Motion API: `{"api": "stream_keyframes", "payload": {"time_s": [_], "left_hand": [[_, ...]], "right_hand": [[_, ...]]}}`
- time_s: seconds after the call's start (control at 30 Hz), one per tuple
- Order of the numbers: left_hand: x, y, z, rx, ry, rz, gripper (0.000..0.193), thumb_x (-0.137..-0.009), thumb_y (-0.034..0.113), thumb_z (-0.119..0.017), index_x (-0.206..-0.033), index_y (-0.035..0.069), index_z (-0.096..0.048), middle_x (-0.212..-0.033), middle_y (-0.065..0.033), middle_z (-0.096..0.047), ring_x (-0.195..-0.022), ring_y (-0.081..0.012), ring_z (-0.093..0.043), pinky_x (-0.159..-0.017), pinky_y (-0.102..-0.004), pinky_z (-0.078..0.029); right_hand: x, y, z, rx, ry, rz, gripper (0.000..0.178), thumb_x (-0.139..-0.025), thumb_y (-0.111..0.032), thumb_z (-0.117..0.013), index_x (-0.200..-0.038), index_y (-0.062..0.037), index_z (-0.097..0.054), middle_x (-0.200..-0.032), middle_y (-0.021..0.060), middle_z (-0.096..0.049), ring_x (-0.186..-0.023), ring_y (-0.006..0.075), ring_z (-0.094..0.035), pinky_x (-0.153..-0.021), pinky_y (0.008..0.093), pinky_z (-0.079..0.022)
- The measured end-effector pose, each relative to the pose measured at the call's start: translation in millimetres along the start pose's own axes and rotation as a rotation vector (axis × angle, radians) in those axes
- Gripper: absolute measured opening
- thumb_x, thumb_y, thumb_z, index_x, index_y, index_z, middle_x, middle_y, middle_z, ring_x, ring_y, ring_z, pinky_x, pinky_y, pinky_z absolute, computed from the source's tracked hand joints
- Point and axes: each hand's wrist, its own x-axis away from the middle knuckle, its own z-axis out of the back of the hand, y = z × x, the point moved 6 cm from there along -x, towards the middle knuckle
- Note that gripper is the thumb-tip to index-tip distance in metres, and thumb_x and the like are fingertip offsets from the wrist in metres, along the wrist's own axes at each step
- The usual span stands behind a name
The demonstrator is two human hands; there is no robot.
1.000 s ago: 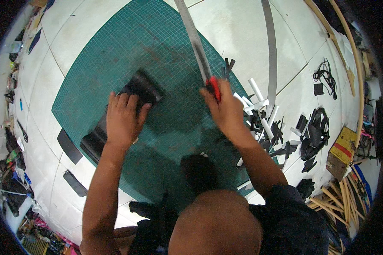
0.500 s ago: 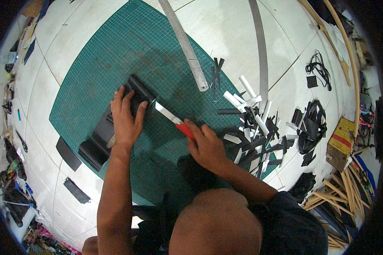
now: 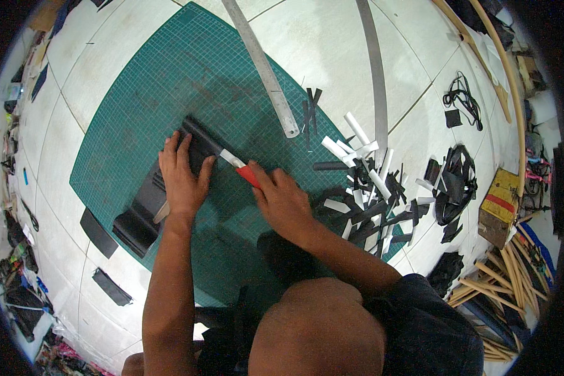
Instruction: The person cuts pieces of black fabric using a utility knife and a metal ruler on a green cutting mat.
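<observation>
Softly glossy black sheet (image 3: 146, 193) — bright metal blade (image 3: 232, 158) — matt green mat (image 3: 232, 103), dull metal ruler (image 3: 262, 70)

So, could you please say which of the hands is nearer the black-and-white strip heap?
Right. The right hand is just left of the heap; the left hand is farther left, on black sheet material.

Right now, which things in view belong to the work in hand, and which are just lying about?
Belonging: red-handled knife in right hand; black material under left hand; green cutting mat; probably the metal ruler, untouched.
Just lying about, it seems: black and white scraps; yellow block; pale sticks.
</observation>
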Motion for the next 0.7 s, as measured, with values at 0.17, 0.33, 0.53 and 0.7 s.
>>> {"api": "stream_keyframes", "payload": {"time_s": [0.17, 0.33, 0.53, 0.7], "left_hand": [[0, 0, -1, 0.001, 0.003, 0.000, 0.067, -0.086, 0.032, -0.077, -0.141, 0.004, -0.051, -0.151, -0.0230, -0.043, -0.142, -0.0435, -0.037, -0.119, -0.0566, -0.024], [-1, 0, 1, -0.006, -0.025, 0.021, 0.066, -0.085, 0.032, -0.077, -0.141, 0.004, -0.052, -0.151, -0.0230, -0.043, -0.141, -0.0436, -0.038, -0.119, -0.0572, -0.025], [-1, 1, -1, -0.012, -0.011, 0.005, 0.067, -0.084, 0.033, -0.078, -0.139, 0.004, -0.053, -0.150, -0.0239, -0.043, -0.141, -0.0445, -0.038, -0.118, -0.0575, -0.026], [-1, -1, -2, 0.007, 0.014, -0.014, 0.066, -0.084, 0.034, -0.077, -0.139, 0.005, -0.053, -0.150, -0.0237, -0.044, -0.140, -0.0455, -0.038, -0.117, -0.0577, -0.027]], "right_hand": [[-13, -4, 0, -0.013, 0.012, 0.004, 0.054, -0.098, -0.024, -0.062, -0.148, -0.0123, -0.047, -0.097, 0.0134, -0.052, -0.081, 0.0286, -0.060, -0.072, 0.0411, -0.054], [-15, 1, 4, 0.047, -0.047, -0.044, 0.054, -0.098, -0.025, -0.062, -0.149, -0.0133, -0.048, -0.097, 0.0131, -0.052, -0.082, 0.0295, -0.060, -0.071, 0.0411, -0.055], [-20, 4, 7, 0.059, -0.026, 0.015, 0.054, -0.098, -0.026, -0.061, -0.149, -0.0143, -0.048, -0.098, 0.0139, -0.052, -0.085, 0.0311, -0.060, -0.071, 0.0419, -0.054], [-23, 2, 10, 0.114, -0.059, -0.010, 0.054, -0.097, -0.025, -0.063, -0.148, -0.0146, -0.049, -0.099, 0.0136, -0.052, -0.086, 0.0310, -0.060, -0.071, 0.0422, -0.054]]}}
